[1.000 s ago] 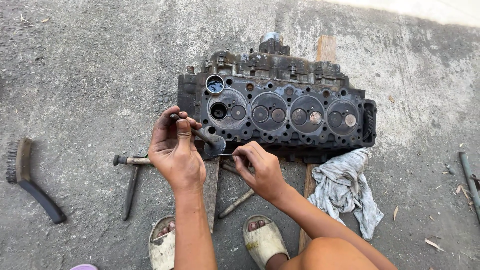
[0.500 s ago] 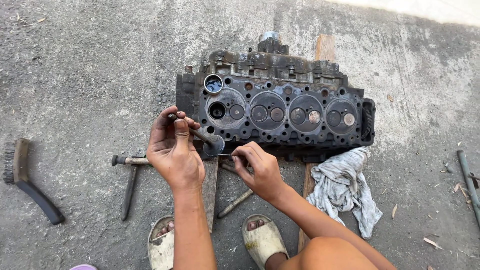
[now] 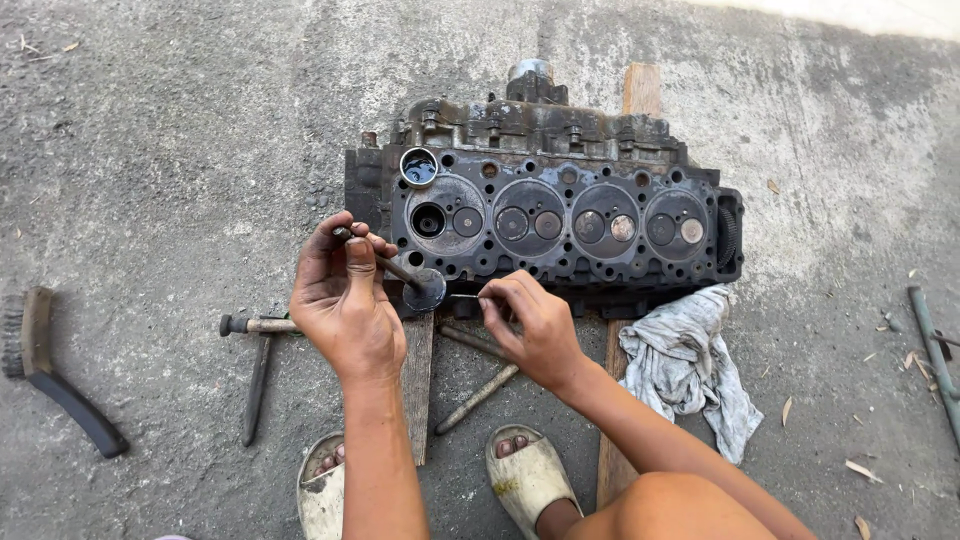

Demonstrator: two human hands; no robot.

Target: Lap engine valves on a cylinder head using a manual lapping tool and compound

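Dark metal engine valve [image 3: 418, 284] is gripped by clenched left hand [image 3: 345, 300]; thin metal tool [image 3: 462, 296] pinched in right hand [image 3: 535, 325], tip at valve head, beside greasy cyl. head [image 3: 560, 215].

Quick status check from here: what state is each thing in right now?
Cylinder head: on its side on wood, one valve hole empty.
Valve: out, held in left hand.
Right hand: pinches a thin tool at the valve's face.
Rag: crumpled on the ground.
Wire brush: lying unused.
Hammer: lying unused.
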